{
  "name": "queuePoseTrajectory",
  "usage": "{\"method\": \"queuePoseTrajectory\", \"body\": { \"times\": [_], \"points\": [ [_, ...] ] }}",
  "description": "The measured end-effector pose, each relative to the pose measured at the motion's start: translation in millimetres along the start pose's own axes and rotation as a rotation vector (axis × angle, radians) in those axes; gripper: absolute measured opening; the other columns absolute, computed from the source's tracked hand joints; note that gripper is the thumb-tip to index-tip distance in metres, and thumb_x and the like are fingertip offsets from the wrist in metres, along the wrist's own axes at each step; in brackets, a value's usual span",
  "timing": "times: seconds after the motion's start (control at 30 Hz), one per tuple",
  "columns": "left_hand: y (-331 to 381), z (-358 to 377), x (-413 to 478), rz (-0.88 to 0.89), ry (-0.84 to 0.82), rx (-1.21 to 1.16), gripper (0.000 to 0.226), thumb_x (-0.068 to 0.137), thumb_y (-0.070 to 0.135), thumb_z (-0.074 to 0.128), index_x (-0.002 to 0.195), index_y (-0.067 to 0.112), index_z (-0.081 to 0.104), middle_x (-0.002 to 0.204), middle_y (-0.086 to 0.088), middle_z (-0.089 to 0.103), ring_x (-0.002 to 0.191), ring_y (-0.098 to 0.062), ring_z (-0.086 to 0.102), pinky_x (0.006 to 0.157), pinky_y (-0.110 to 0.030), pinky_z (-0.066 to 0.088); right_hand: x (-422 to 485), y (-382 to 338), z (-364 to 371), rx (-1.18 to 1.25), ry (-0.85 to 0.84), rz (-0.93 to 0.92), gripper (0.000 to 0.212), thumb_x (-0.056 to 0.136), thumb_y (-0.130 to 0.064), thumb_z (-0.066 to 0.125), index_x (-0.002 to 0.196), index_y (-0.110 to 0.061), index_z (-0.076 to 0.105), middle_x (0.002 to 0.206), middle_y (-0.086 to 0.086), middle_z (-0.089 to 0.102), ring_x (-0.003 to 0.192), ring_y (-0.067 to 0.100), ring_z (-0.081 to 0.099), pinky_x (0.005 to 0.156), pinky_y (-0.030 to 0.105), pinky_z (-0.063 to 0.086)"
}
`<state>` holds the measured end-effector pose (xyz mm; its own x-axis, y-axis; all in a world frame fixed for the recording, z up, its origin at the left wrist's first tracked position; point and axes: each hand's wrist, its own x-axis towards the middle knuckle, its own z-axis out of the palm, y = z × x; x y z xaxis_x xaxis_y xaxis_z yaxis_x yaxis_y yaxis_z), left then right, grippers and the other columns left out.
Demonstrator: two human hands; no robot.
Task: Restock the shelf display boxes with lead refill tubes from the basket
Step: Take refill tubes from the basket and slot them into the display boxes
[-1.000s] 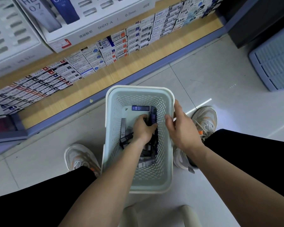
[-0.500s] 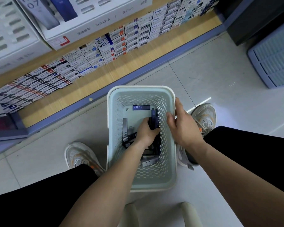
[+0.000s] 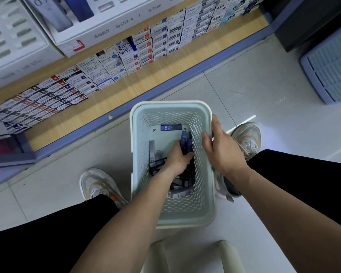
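**Person crouching over a basket [image 3: 171,107] on the floor [image 3: 244,95], one hand reaching in among lead refill tubes [image 3: 170,127].**

The wooden shelf [image 3: 126,91] is running across the frame from 9 to 1 o'clock. It is carrying white display boxes [image 3: 110,22] at 11 o'clock, with rows of small cartons [image 3: 146,48] beneath them. The pale perforated basket is sitting at centre, between two shoes [image 3: 98,186]. The right hand [image 3: 222,152] is gripping the basket rim at its 3 o'clock side, thumb [image 3: 206,140] inside the wall and fingers [image 3: 215,123] curling outside. The left hand [image 3: 177,160] is reaching inside the basket, its fingers wrapping a bunch of dark blue tubes. Further tubes are lying loose on the basket bottom, one marked HB 0.7 at its 12 o'clock end.
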<state>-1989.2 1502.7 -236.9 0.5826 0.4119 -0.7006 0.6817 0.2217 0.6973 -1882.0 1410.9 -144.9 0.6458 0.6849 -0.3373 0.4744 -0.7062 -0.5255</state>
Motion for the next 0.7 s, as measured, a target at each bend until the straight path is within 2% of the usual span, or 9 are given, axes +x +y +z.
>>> {"method": "queuePoseTrajectory", "body": {
  "times": [0.13,0.23,0.27,0.37,0.43,0.5,0.6,0.7],
  "points": [
    [-2,-8,1,-0.050,0.024,-0.039,0.032,0.097,0.015,0.062,0.125,0.015,0.047,0.116,0.002,0.060,0.106,-0.016,0.058,0.081,-0.023,0.043,0,0,-2,0.005,-0.007,-0.002,0.053,0.105,-0.038,0.036,0.152,-0.023,0.017,0.105,0.012,0.063,0.084,0.035,0.061,0.065,0.037,0.037],
    [3,-15,-3,-0.068,0.046,-0.061,0.029,0.099,0.015,0.060,0.124,0.017,0.045,0.108,0.011,0.057,0.096,-0.007,0.058,0.070,-0.013,0.044,0,-1,-3,0.003,-0.008,-0.018,0.051,0.105,-0.038,0.037,0.150,-0.022,0.020,0.097,0.006,0.060,0.076,0.030,0.056,0.063,0.037,0.038],
    [4,-16,-4,-0.066,0.053,-0.057,0.029,0.099,0.016,0.060,0.124,0.017,0.045,0.110,0.011,0.057,0.097,-0.006,0.057,0.072,-0.014,0.043,1,-1,-3,0.004,-0.007,-0.024,0.050,0.105,-0.038,0.037,0.149,-0.022,0.020,0.095,0.005,0.058,0.074,0.028,0.054,0.062,0.036,0.037],
    [12,-21,-8,-0.051,0.082,-0.052,0.032,0.097,0.021,0.062,0.125,0.020,0.047,0.124,0.004,0.059,0.115,-0.017,0.056,0.094,-0.031,0.043,1,-2,-5,0.002,-0.020,-0.021,0.050,0.104,-0.039,0.037,0.149,-0.023,0.020,0.093,0.003,0.057,0.074,0.028,0.055,0.062,0.036,0.038],
    [18,-26,-15,-0.054,0.086,-0.054,0.030,0.097,0.023,0.063,0.124,0.022,0.048,0.122,0.003,0.061,0.115,-0.019,0.057,0.095,-0.034,0.042,1,-2,-7,-0.008,-0.038,-0.025,0.051,0.104,-0.040,0.036,0.149,-0.022,0.018,0.093,0.005,0.058,0.076,0.030,0.058,0.062,0.038,0.042],
    [25,-32,-24,-0.058,0.068,-0.043,0.032,0.097,0.026,0.063,0.125,0.022,0.047,0.125,0.002,0.061,0.117,-0.020,0.057,0.097,-0.035,0.043,2,-1,-9,-0.001,-0.062,-0.017,0.052,0.104,-0.042,0.037,0.149,-0.023,0.018,0.099,0.007,0.060,0.079,0.031,0.061,0.065,0.041,0.048],
    [39,-44,-41,-0.045,0.050,-0.025,0.038,0.097,0.030,0.063,0.131,0.023,0.046,0.136,0.001,0.057,0.125,-0.021,0.053,0.110,-0.045,0.040,2,-6,-21,-0.021,-0.062,0.022,0.055,0.103,-0.045,0.041,0.150,-0.024,0.021,0.126,0.011,0.056,0.095,0.032,0.063,0.078,0.046,0.053],
    [64,-60,-63,0.015,0.023,-0.050,0.023,0.098,0.026,0.062,0.118,0.025,0.050,0.122,0.010,0.059,0.112,-0.013,0.056,0.105,-0.036,0.039,-3,-24,-42,-0.004,0.048,-0.013,0.059,0.101,-0.042,0.048,0.152,-0.020,0.027,0.134,0.006,0.051,0.103,0.026,0.061,0.080,0.036,0.048]
  ]
}}
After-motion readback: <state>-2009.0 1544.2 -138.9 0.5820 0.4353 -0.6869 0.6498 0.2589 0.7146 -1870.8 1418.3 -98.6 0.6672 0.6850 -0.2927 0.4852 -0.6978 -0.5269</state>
